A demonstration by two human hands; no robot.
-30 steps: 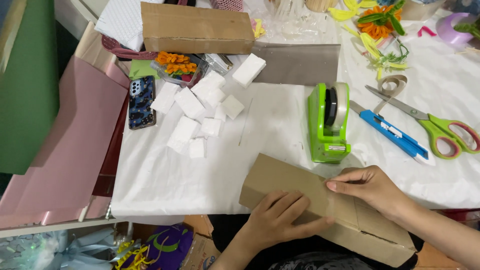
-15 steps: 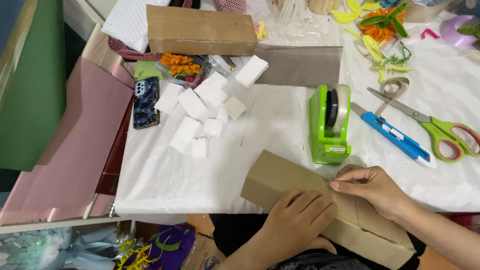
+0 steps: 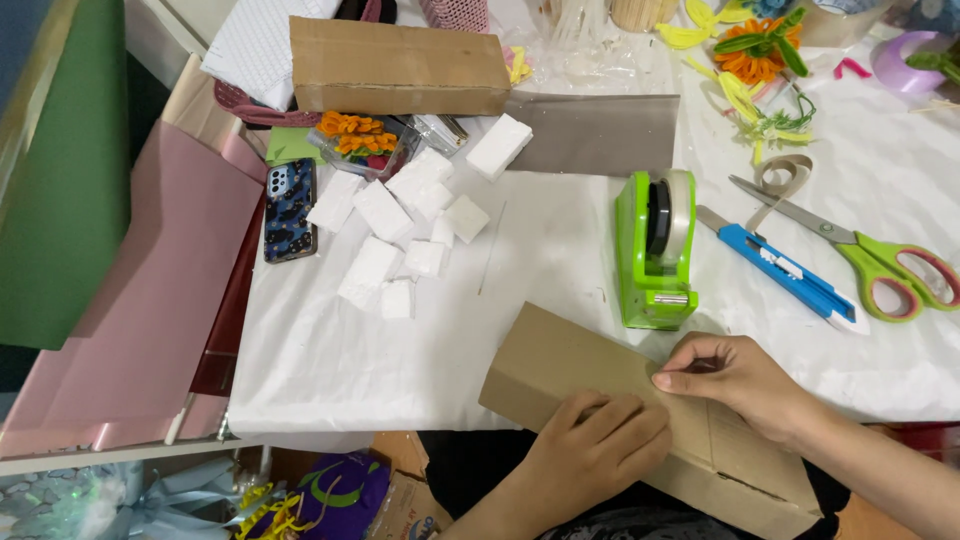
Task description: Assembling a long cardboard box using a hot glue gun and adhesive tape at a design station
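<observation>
Just in front of the green tape dispenser (image 3: pixel 655 250), the long cardboard box (image 3: pixel 560 370) lies folded at the bench edge, left hand (image 3: pixel 600 445) pressing flat on it, right hand (image 3: pixel 735 375) pinching its seam; taping looks unfinished.

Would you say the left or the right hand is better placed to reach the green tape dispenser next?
Probably the right hand. It pinches at the cardboard box just below the green tape dispenser, while the left hand lies flat on the box, farther away, holding it down.
</observation>
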